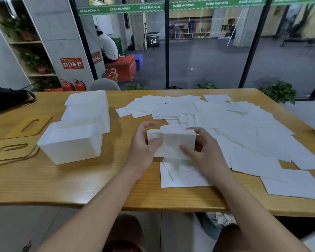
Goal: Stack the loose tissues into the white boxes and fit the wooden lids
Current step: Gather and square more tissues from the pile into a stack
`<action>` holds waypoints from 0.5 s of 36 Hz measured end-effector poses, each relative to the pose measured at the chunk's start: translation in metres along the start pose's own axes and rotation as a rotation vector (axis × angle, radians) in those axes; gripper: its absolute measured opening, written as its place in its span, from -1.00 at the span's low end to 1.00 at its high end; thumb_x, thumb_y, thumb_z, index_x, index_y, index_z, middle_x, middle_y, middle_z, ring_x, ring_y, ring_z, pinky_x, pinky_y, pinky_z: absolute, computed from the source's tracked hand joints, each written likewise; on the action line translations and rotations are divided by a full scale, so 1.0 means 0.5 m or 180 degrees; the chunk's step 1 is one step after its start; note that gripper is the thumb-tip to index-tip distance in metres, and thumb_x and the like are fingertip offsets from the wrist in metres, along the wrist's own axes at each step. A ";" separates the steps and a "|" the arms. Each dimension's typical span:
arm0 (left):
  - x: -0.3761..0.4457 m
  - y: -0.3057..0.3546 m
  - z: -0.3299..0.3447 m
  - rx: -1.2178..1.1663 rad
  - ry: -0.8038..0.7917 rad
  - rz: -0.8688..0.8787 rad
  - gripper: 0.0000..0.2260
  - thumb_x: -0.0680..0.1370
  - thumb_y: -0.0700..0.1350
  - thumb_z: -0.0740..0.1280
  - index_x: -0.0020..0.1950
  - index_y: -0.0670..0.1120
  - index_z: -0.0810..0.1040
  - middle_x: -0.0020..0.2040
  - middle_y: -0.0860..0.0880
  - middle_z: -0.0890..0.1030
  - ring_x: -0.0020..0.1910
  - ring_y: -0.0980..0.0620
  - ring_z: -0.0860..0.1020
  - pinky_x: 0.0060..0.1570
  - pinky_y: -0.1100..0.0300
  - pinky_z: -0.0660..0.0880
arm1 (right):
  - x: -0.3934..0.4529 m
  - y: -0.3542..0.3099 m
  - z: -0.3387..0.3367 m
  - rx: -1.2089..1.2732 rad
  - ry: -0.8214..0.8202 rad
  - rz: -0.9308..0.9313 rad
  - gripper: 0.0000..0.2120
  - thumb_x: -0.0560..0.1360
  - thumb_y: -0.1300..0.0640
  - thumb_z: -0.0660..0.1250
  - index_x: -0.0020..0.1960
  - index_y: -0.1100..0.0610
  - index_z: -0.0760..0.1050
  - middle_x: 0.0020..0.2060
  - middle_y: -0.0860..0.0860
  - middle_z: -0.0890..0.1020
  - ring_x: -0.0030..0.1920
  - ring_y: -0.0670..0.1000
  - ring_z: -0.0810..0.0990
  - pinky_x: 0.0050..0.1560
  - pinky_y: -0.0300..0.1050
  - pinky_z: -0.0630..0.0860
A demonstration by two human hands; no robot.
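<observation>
Bare forearms reach up from the bottom edge toward the middle of the wooden table [80, 182], and between them the two hands hold a thick stack of tissues [171, 142] just above the tabletop. On its near-left side the left hand [144, 148] curls round the stack, thumb on the front face and fingers hooked over the far top corner. From the other end the right hand [202, 151] clasps it, thumb pressed along the lower front edge and fingers wrapped behind. A few flat tissues [182, 174] lie directly under the stack near the table's front edge. Beyond and to the right, the loose tissues [235, 124] spread in an overlapping sheet across most of the right half of the table, reaching almost to its far edge. Left of the hands stand the white boxes: the nearest box [71, 142] sits open-topped, a second box [87, 115] touches it behind, and a third box [87, 99] stands behind that; whether any holds tissues cannot be told. Farther left the wooden lids lie flat, one slotted lid [29, 126] behind and another lid [13, 149] nearer, on top of at least one more. A black bag [5, 99] rests at the far-left corner.
</observation>
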State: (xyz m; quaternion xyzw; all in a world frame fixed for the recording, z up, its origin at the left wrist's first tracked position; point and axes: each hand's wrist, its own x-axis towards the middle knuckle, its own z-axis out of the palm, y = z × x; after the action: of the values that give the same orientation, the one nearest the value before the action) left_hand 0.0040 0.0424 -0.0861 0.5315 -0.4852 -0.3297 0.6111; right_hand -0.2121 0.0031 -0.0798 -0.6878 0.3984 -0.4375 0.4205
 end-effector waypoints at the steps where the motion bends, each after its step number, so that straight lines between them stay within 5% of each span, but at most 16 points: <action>1: -0.004 0.001 -0.007 0.0060 -0.0031 0.0012 -0.55 0.58 -0.14 0.48 0.40 0.23 0.54 -0.12 -0.05 0.62 -0.17 -0.06 0.54 -0.12 -0.03 0.53 | -0.001 -0.004 -0.001 -0.0005 0.0070 -0.0022 -0.65 0.62 0.07 0.53 0.31 -0.18 0.52 0.05 -0.16 0.76 0.00 -0.08 0.76 -0.14 -0.09 0.72; 5: -0.030 0.009 -0.047 0.0413 -0.0245 -0.0065 -0.44 0.67 -0.01 0.46 0.54 0.40 0.32 0.15 0.06 0.76 0.01 -0.09 0.73 0.06 -0.06 0.67 | 0.000 -0.024 0.005 0.0068 0.0124 0.0056 -0.64 0.62 0.03 0.51 0.31 -0.24 0.47 0.02 -0.15 0.77 -0.07 -0.05 0.77 -0.20 -0.04 0.74; 9: -0.063 0.034 -0.097 0.0732 -0.0228 0.0091 -0.40 0.71 -0.05 0.41 0.55 0.48 0.22 0.12 0.11 0.75 -0.10 -0.19 0.72 -0.18 -0.04 0.74 | -0.001 -0.047 0.029 0.0131 0.0032 0.0356 -0.57 0.60 -0.10 0.53 0.32 -0.33 0.38 0.05 -0.20 0.75 -0.05 -0.11 0.76 -0.15 -0.03 0.74; 14: -0.092 0.090 -0.189 0.0618 -0.0041 0.0081 -0.51 0.72 -0.08 0.40 0.46 0.35 0.27 0.13 0.04 0.75 -0.12 -0.18 0.69 -0.30 0.15 0.60 | -0.002 -0.084 0.075 0.0221 -0.0302 0.0092 -0.71 0.65 -0.01 0.48 0.18 -0.14 0.36 0.20 -0.03 0.63 0.03 -0.03 0.78 -0.15 0.12 0.72; 18: -0.109 0.128 -0.272 0.0607 0.0046 0.0026 -0.71 0.73 -0.10 0.39 0.30 0.17 0.34 0.12 -0.05 0.73 -0.18 -0.04 0.66 -0.28 0.09 0.55 | 0.005 -0.122 0.134 0.0213 -0.0536 -0.0248 -0.79 0.67 0.10 0.47 0.01 -0.04 0.43 0.06 -0.02 0.62 -0.11 0.12 0.77 -0.28 0.01 0.57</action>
State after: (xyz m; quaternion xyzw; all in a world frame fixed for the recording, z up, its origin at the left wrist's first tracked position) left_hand 0.1081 0.1511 -0.0322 0.5876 -0.5121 -0.2756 0.5626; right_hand -0.1375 0.0361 -0.0404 -0.7226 0.3198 -0.4072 0.4579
